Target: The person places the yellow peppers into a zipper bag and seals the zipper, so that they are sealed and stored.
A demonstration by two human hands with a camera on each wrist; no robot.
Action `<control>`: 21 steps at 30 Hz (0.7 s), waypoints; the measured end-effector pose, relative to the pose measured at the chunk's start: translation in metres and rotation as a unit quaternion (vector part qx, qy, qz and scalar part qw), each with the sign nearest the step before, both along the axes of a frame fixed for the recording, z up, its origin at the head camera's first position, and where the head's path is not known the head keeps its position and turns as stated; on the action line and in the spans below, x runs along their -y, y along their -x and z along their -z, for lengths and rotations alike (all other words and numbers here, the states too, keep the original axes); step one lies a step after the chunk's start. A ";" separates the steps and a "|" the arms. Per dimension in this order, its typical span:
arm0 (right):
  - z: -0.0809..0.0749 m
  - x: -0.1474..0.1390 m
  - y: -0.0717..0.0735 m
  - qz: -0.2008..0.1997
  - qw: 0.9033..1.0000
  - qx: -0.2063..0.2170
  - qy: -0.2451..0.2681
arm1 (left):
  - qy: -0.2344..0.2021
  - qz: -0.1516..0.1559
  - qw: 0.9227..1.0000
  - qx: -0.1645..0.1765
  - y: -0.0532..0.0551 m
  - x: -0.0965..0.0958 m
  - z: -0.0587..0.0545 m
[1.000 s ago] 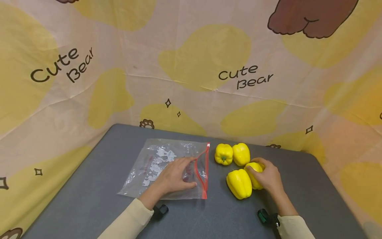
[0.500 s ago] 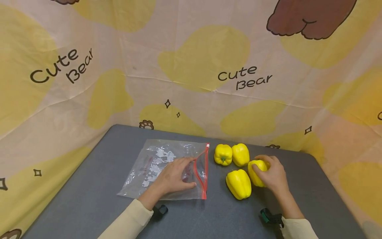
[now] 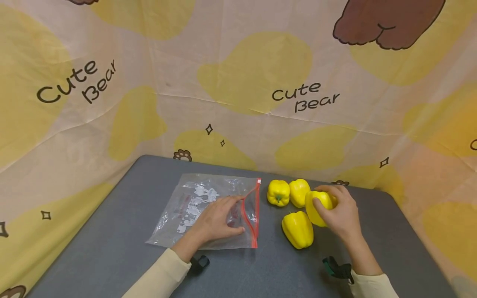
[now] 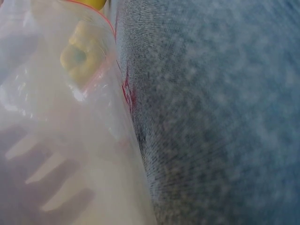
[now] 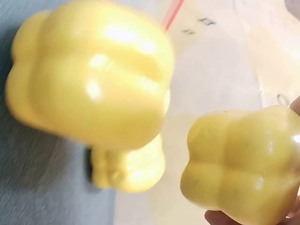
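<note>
My right hand [image 3: 343, 211] grips a yellow bell pepper [image 3: 316, 209], thumb on its near side and fingers over the far side. The right wrist view shows this bell pepper [image 5: 243, 164] raised beside another, larger-looking bell pepper [image 5: 89, 75]. On the table, one bell pepper [image 3: 298, 230] lies just nearer to me, and two more [image 3: 278, 193] sit side by side behind. A clear zip bag [image 3: 171, 215] with a red zip edge lies flat at the left, its mouth gaping toward the peppers. Over it rests my left hand [image 3: 216, 219], thumb spread from the fingers, fingertips by the mouth.
A dark grey table [image 3: 123, 231] with rounded corners carries everything. Behind and on both sides hangs a printed cloth [image 3: 238, 82] with yellow patches and lettering. Each wrist wears a black strapped device [image 3: 337, 269].
The right hand has drawn the bell pepper away to the right from the nearer one, then raised it up from the table. The left hand and the bag have stayed in place.
</note>
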State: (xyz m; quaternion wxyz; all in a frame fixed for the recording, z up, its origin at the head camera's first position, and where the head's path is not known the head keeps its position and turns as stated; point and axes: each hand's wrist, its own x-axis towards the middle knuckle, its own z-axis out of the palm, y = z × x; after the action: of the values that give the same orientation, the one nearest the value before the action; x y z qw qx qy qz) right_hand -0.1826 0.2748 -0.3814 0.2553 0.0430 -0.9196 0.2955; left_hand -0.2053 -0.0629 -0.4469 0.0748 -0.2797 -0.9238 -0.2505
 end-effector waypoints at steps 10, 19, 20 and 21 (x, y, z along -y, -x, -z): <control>-0.009 0.036 -0.007 -0.052 0.998 -0.005 0.031 | 0.002 -0.001 1.000 -0.007 0.000 0.000 -0.001; 0.001 0.064 -0.005 -0.096 0.992 0.014 0.077 | 0.006 -0.002 1.000 -0.002 0.000 -0.001 -0.002; 0.003 0.067 -0.005 -0.101 0.991 0.017 0.084 | 0.006 -0.001 1.000 -0.005 0.000 -0.001 -0.002; 0.004 0.069 -0.006 -0.106 0.990 0.021 0.091 | 0.005 -0.001 1.000 -0.007 0.000 -0.001 -0.002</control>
State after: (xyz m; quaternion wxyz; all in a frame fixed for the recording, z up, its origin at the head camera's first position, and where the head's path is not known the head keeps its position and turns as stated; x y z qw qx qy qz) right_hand -0.1771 0.2053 -0.3855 0.2060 0.1108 -0.8841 0.4044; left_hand -0.2052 -0.0619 -0.4448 0.0798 -0.2806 -0.9250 -0.2436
